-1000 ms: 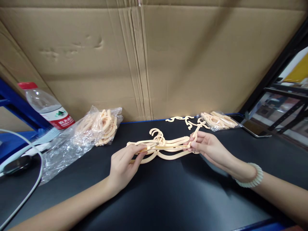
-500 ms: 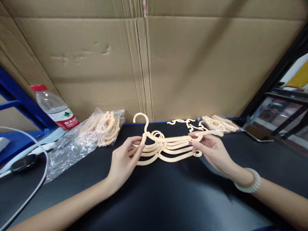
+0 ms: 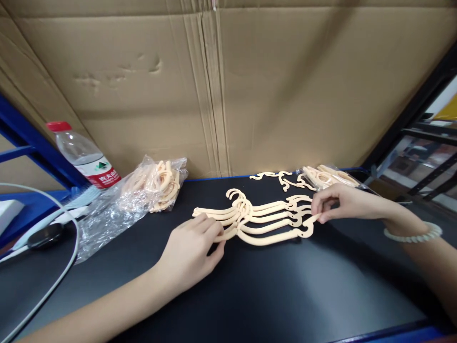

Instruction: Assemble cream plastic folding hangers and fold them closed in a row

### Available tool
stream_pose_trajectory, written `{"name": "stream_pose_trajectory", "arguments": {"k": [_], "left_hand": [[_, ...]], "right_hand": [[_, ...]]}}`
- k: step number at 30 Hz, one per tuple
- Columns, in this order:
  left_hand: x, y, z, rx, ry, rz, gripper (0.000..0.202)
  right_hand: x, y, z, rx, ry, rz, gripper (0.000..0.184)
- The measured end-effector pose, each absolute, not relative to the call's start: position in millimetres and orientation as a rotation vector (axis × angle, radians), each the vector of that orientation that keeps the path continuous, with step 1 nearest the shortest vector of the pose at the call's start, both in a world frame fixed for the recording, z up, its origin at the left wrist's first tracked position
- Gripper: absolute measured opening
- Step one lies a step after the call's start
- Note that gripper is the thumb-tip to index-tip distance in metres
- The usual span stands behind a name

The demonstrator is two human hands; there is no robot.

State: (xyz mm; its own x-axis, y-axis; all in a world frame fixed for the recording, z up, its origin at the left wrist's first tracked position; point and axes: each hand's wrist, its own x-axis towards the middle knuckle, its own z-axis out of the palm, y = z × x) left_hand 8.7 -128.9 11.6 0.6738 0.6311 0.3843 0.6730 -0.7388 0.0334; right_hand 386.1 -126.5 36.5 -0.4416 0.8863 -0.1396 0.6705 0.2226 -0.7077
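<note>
Several cream folding clothes hangers (image 3: 266, 214) lie overlapped in a row on the black tabletop, their hooks bunched at the middle. On the nearest hanger (image 3: 269, 239), my left hand (image 3: 193, 245) grips the left arm, with its end hidden under the fingers. My right hand (image 3: 337, 204) pinches the tip of the small curved end piece (image 3: 307, 226) at this hanger's right end. Similar curved end pieces show on the right ends of the hangers behind.
Loose cream hook pieces (image 3: 282, 178) lie at the back edge beside a plastic bag of parts (image 3: 330, 175). To the left are another clear bag of parts (image 3: 157, 186), a water bottle (image 3: 87, 157), a white cable (image 3: 73, 228) and a black oval device (image 3: 44, 237). Cardboard (image 3: 143, 85) stands behind.
The hanger that was held raised now lies at the front of the row. My left hand has lowered with it, and my right hand has shifted right to its end piece.
</note>
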Motion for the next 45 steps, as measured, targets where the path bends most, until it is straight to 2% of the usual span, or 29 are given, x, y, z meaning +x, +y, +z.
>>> {"name": "stream_pose_trajectory", "arguments": {"k": [3,5,8,15,27,33,36,38,40,42,45], "left_hand": [[11.6,-133.2,5.9,-2.818,-1.063,-0.394,0.010],[12.1,-131.6,2.3,-2.809,-1.060,-0.366,0.013],[10.9,-125.5,-3.5,-2.761,-1.053,-0.390,0.015],[6.9,-106.1,-19.4,-2.668,-1.011,-0.531,0.021],[2.7,-99.3,-23.9,-2.667,-0.938,-0.730,0.014],[5.3,-101.4,-20.3,-2.672,-0.924,-0.712,0.017],[5.1,-99.0,-16.9,-2.679,-0.973,-0.624,0.031],[2.1,-95.0,-16.3,-2.685,-0.991,-0.558,0.045],[-2.6,-89.3,-17.3,-2.695,-1.002,-0.470,0.057],[-6.8,-83.1,-18.9,-2.718,-1.028,-0.360,0.061],[-7.5,-75.2,-20.2,-2.777,-1.074,-0.228,0.058]], "right_hand": [[378.2,-127.2,31.7,-1.553,-2.333,1.013,0.015],[373.2,-126.2,27.1,-1.574,-2.391,0.878,0.012],[371.5,-122.4,20.2,-1.573,-2.395,0.675,0.011],[375.1,-112.4,10.4,-1.610,-2.382,0.456,0.011],[381.3,-106.3,6.6,-1.580,-2.230,0.464,0.020],[397.1,-103.5,17.9,-1.628,-1.992,0.110,0.028],[380.5,-105.6,9.5,-1.594,-1.932,0.073,0.034],[358.4,-110.2,-1.5,-1.522,-2.039,0.073,0.039],[336.0,-115.8,-13.3,-1.438,-2.248,0.056,0.053],[321.2,-119.9,-23.1,-1.390,-2.428,0.047,0.070],[317.8,-120.6,-31.1,-1.404,-2.533,0.068,0.074]]}}
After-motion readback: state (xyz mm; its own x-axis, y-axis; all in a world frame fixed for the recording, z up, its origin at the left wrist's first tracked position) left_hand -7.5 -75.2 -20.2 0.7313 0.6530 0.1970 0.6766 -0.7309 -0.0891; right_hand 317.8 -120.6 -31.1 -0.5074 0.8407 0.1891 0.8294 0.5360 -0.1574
